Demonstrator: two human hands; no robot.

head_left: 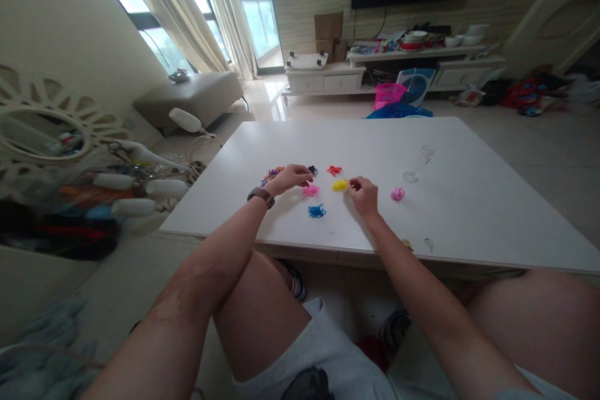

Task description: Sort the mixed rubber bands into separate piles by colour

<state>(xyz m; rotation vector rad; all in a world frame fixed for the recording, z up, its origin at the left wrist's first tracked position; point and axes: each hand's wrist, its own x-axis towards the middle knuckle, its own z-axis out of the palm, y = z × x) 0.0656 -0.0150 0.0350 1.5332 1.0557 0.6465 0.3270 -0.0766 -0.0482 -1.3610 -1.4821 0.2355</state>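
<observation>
My left hand (296,177), with a dark watch on its wrist, reaches over the table above a pink pile (310,191) of small rubber bands. Its fingers are loosely stretched to the right, and nothing shows in them. A black pile (312,170) sits just beyond its fingertips. Partly behind that hand lies a multicoloured pile (272,175). My right hand (364,194) is closed in a pinch at the right edge of a yellow pile (339,185); a yellow rubber band seems to reach its fingertips. Red (334,170) and blue (317,210) piles lie nearby.
On the white table (487,200), a pink-purple bundle (397,194) and several clear plastic pieces (410,176) lie to the right. A small multicoloured item (407,244) is near the front edge, partly behind my right forearm. A blue object (398,110) stands beyond the far edge.
</observation>
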